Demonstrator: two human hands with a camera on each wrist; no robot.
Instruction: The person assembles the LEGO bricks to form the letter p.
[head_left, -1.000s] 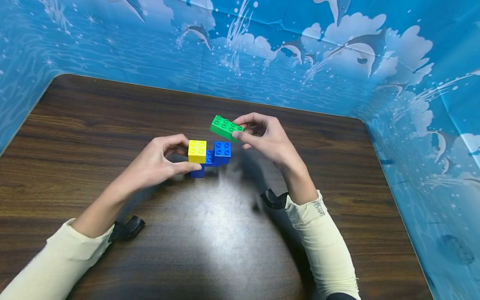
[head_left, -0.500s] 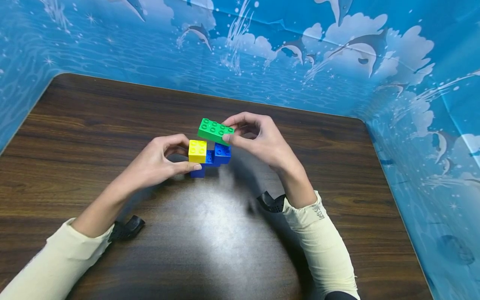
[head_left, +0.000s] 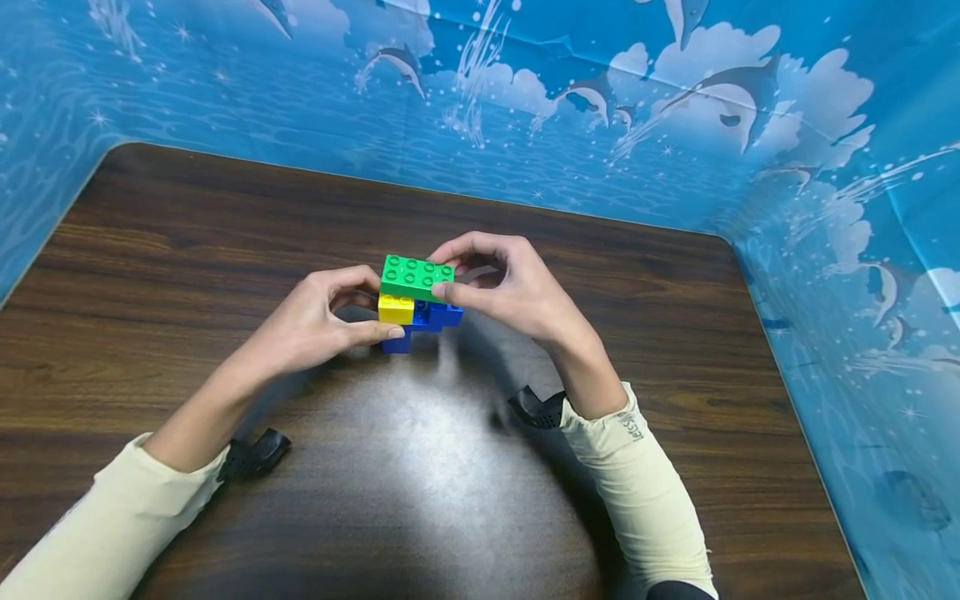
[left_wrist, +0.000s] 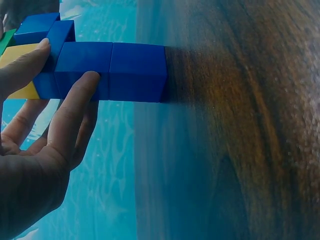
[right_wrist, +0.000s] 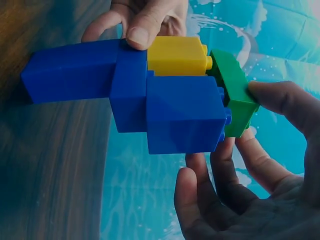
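A toy-brick build stands upright on the table. Its base is a column of blue bricks [left_wrist: 137, 72], topped by a crosswise blue brick [right_wrist: 128, 95]. On that sit a yellow brick [head_left: 396, 311] at the left and a blue brick [right_wrist: 185, 115] at the right, side by side. My left hand [head_left: 322, 317] grips the build from the left, thumb in front and fingers behind. Between thumb and fingers, my right hand [head_left: 528, 287] pinches the right part of a green eight-stud brick [head_left: 408, 279]. The green brick lies across both top bricks, slightly tilted, with some studs showing beneath it.
The dark wood-grain table [head_left: 637, 333] spreads around the build. A blue curtain [head_left: 285, 108] printed with dolphins hangs along its back and sides. A black wrist camera [head_left: 258, 454] sits at the left cuff, another black camera [head_left: 536, 408] at the right cuff.
The right hand has brought the green brick left and down, from behind the build to over the yellow and blue top bricks. The left hand has kept its grip in place.
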